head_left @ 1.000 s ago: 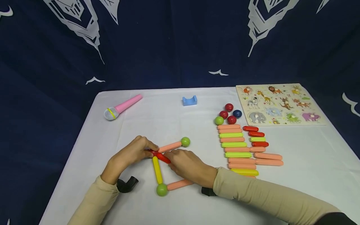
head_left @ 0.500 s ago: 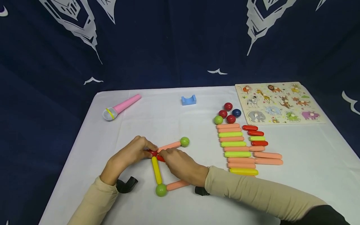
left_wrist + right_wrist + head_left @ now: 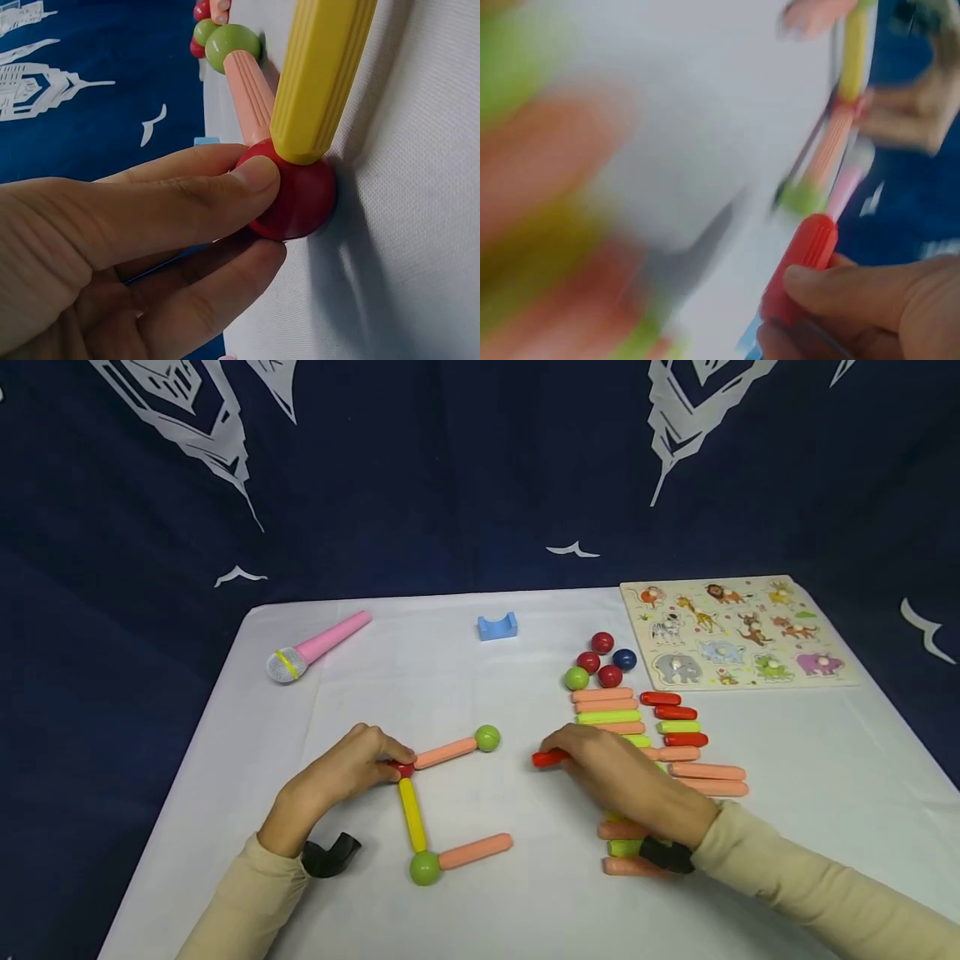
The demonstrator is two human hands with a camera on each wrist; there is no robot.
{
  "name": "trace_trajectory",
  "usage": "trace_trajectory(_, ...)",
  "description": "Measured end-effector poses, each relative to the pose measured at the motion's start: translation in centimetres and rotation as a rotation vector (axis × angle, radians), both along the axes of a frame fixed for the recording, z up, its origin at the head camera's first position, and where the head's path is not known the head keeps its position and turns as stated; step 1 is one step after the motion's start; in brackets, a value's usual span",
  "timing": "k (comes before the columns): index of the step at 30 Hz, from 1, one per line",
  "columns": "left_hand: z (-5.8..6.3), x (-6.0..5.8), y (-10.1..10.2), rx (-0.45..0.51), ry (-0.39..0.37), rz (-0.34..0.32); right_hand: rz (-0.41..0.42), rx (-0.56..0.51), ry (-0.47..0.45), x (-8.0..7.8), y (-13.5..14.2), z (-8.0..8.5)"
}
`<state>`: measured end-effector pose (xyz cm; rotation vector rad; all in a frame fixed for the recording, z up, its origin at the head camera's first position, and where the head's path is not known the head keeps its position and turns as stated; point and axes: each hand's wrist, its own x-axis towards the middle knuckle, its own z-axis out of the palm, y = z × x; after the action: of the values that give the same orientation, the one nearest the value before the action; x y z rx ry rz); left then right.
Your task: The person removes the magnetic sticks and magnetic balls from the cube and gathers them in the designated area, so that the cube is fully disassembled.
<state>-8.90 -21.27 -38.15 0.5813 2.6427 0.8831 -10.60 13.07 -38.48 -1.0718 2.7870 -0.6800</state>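
Observation:
My left hand (image 3: 341, 777) pinches a red ball (image 3: 304, 199) between thumb and fingers. Joined to that ball are a yellow stick (image 3: 412, 814) and a salmon stick (image 3: 446, 752), whose far end carries a green ball (image 3: 487, 738). At the yellow stick's near end sits another green ball (image 3: 425, 867), with a second salmon stick (image 3: 476, 852) running off to the right. Over by the rows of sticks, my right hand (image 3: 626, 777) holds a short red stick (image 3: 801, 262) between thumb and fingers, apart from the joined pieces.
Rows of loose sticks (image 3: 609, 717) lie on the right, partly hidden by the right hand. Several loose balls (image 3: 602, 642) sit behind them. An animal puzzle board (image 3: 738, 631) is at the back right, a blue block (image 3: 498, 627) at the back, a pink toy microphone (image 3: 318, 646) at left.
My right hand has drawn the red stick away from the red ball and carried it right, toward the loose sticks. My left hand keeps its grip on the ball.

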Motion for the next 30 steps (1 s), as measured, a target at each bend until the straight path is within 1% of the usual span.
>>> trace_trajectory(4,0.0,0.1,-0.1,-0.005,-0.006,0.006,-0.102,0.022,0.002,-1.5,5.3,0.8)
trace_trajectory(7,0.0,0.1,-0.1,-0.006,-0.003,0.005,-0.156,0.066,0.049,-2.8,9.1,1.3)
trace_trajectory(9,-0.1,0.1,-0.1,-0.005,-0.001,0.002,-0.187,0.09,0.098,-3.8,11.4,1.3)
trace_trajectory(11,0.0,0.1,-0.1,-0.004,0.0,0.002,-0.22,0.105,0.128,-4.7,13.3,1.2)
trace_trajectory(14,0.0,0.1,-0.1,-0.001,0.0,-0.006,-0.271,0.132,0.132,-5.8,15.6,0.7)
trace_trajectory(17,0.0,0.1,0.0,0.001,-0.005,-0.003,-0.32,0.155,0.097,-6.8,17.0,-0.1)
trace_trajectory(21,-0.1,0.1,-0.1,0.003,-0.015,-0.002,-0.352,0.162,0.057,-8.0,18.0,-1.3)
trace_trajectory(26,-0.1,0.1,-0.1,0.007,-0.013,-0.007,-0.337,0.158,0.007,-8.8,18.1,-2.3)
trace_trajectory(30,0.0,0.1,-0.1,0.0,-0.011,-0.002,-0.359,0.169,0.001,-9.0,17.7,-2.6)
